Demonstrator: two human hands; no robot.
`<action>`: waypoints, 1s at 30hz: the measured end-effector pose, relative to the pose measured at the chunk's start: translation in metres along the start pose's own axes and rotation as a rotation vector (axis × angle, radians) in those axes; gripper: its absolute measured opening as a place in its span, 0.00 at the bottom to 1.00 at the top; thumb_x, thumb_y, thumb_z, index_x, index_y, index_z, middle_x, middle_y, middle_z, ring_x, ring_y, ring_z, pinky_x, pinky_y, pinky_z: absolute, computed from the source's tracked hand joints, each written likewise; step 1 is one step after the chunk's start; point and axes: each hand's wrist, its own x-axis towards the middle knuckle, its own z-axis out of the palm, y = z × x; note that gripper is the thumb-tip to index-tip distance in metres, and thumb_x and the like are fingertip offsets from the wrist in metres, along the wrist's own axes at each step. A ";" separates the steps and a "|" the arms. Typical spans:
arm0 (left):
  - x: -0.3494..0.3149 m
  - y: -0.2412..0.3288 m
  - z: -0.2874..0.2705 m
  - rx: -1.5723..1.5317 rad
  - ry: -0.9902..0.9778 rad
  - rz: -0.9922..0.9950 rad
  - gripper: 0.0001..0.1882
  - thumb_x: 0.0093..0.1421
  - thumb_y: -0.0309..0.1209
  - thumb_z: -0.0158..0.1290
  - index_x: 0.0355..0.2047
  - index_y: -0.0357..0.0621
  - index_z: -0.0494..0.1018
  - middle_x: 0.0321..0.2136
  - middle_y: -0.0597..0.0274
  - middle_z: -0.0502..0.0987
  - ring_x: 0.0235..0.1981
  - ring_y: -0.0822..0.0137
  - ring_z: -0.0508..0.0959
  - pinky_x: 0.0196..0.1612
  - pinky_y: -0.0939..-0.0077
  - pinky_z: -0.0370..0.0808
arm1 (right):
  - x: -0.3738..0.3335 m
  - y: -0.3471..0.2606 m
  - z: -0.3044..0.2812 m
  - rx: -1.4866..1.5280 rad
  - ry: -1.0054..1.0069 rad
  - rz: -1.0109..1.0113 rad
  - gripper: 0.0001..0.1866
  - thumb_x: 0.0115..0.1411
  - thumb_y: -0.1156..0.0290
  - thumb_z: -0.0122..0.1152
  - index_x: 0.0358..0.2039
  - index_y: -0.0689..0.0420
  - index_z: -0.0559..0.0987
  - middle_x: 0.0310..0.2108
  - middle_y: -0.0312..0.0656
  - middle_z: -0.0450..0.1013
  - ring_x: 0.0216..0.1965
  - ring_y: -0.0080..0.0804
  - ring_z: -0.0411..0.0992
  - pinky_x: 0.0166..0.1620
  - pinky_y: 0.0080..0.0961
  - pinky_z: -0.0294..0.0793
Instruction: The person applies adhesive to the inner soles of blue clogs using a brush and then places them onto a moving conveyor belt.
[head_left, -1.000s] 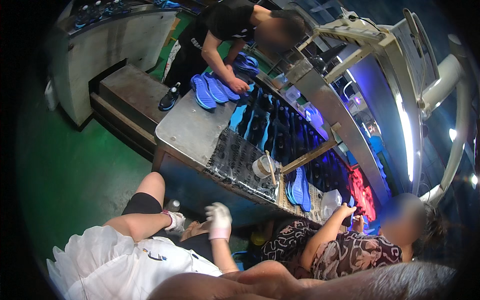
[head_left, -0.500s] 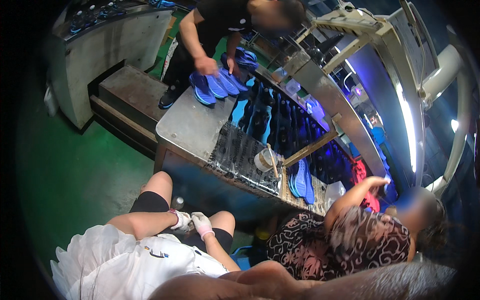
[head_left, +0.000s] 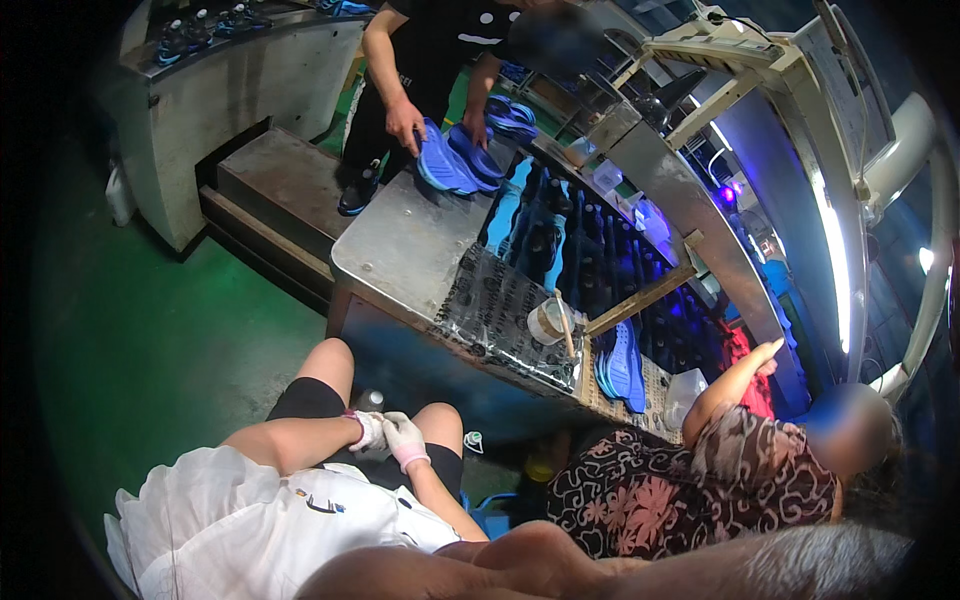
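Observation:
My left hand (head_left: 370,432) and my right hand (head_left: 404,440), both in white gloves, meet over my lap. Their fingers are drawn together and touch; anything between them is too small or too hidden to make out. A bottle with a grey cap (head_left: 370,400) stands just beyond them, beside my knee. Across the metal-topped table (head_left: 390,245), a co-worker in black has both hands on blue shoe soles (head_left: 445,160). More blue soles (head_left: 622,368) stand in a stack on the table's right part.
A white tub (head_left: 548,322) with a brush across it sits near the table edge. Dark and light-blue shoe parts (head_left: 555,235) fill the conveyor beneath a lamp-lit hood (head_left: 770,160). To my right, a person in a patterned top (head_left: 690,480) reaches forward. A metal step (head_left: 280,180) lies at left.
The whole view has shifted slightly. The co-worker in black has gathered the row of soles closer together, with both hands now on them. My gloved hands stay together over my lap.

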 end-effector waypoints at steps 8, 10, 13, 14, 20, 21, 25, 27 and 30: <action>-0.038 0.007 -0.008 -0.335 0.650 -0.136 0.09 0.52 0.37 0.53 0.33 0.54 0.78 0.29 0.57 0.79 0.32 0.58 0.79 0.33 0.62 0.75 | -0.006 -0.033 -0.002 0.074 0.247 -0.138 0.16 0.58 0.68 0.53 0.45 0.61 0.76 0.43 0.50 0.74 0.46 0.39 0.73 0.50 0.29 0.71; -0.042 0.009 -0.001 -0.447 0.815 -0.166 0.09 0.53 0.37 0.52 0.32 0.51 0.77 0.28 0.54 0.78 0.31 0.56 0.79 0.33 0.62 0.75 | -0.008 -0.035 -0.004 0.166 0.322 -0.157 0.15 0.59 0.69 0.53 0.45 0.61 0.76 0.43 0.48 0.75 0.45 0.37 0.74 0.50 0.28 0.71; -0.122 0.042 -0.066 -0.757 1.131 -0.220 0.11 0.56 0.37 0.51 0.29 0.44 0.77 0.26 0.52 0.77 0.29 0.52 0.77 0.33 0.61 0.73 | -0.019 -0.038 -0.022 0.297 0.435 -0.153 0.13 0.61 0.71 0.52 0.45 0.60 0.76 0.41 0.45 0.75 0.44 0.35 0.74 0.49 0.26 0.71; -0.150 0.053 -0.084 -0.846 1.346 -0.193 0.10 0.56 0.36 0.52 0.30 0.44 0.78 0.26 0.52 0.77 0.29 0.52 0.77 0.33 0.61 0.73 | -0.020 -0.039 -0.024 0.342 0.470 -0.156 0.13 0.61 0.72 0.51 0.45 0.60 0.76 0.41 0.44 0.76 0.43 0.34 0.74 0.48 0.26 0.71; -0.230 0.015 -0.165 -0.086 1.893 -0.133 0.26 0.47 0.23 0.56 0.50 0.48 0.71 0.48 0.51 0.71 0.49 0.50 0.73 0.52 0.59 0.71 | -0.015 -0.008 -0.083 0.554 0.796 -0.003 0.12 0.65 0.71 0.47 0.47 0.58 0.72 0.36 0.37 0.74 0.26 0.15 0.68 0.23 0.11 0.67; -0.223 -0.008 -0.168 -0.192 1.928 -0.230 0.27 0.47 0.23 0.56 0.51 0.47 0.71 0.49 0.49 0.70 0.48 0.50 0.73 0.52 0.60 0.71 | -0.013 -0.014 -0.101 0.573 0.867 -0.050 0.12 0.66 0.70 0.46 0.47 0.59 0.72 0.35 0.38 0.74 0.25 0.15 0.67 0.22 0.11 0.66; -0.251 -0.046 -0.194 -0.299 1.963 -0.425 0.16 0.60 0.29 0.49 0.48 0.35 0.71 0.42 0.43 0.74 0.47 0.50 0.73 0.51 0.62 0.69 | -0.003 -0.057 -0.168 0.840 0.893 -0.091 0.13 0.66 0.68 0.47 0.48 0.59 0.72 0.35 0.41 0.73 0.27 0.18 0.67 0.21 0.10 0.64; -0.253 -0.048 -0.202 -0.684 1.851 -0.436 0.23 0.62 0.40 0.50 0.50 0.32 0.68 0.41 0.41 0.75 0.44 0.49 0.75 0.49 0.63 0.70 | 0.012 -0.073 -0.187 1.110 0.794 -0.138 0.15 0.66 0.67 0.49 0.51 0.57 0.69 0.39 0.42 0.73 0.31 0.22 0.69 0.22 0.10 0.64; -0.242 -0.060 -0.214 -0.952 1.659 -0.542 0.32 0.61 0.49 0.50 0.53 0.31 0.65 0.43 0.39 0.74 0.45 0.50 0.75 0.48 0.65 0.71 | 0.042 -0.090 -0.210 1.400 0.796 -0.170 0.19 0.65 0.66 0.52 0.54 0.54 0.65 0.45 0.41 0.72 0.33 0.23 0.71 0.22 0.10 0.65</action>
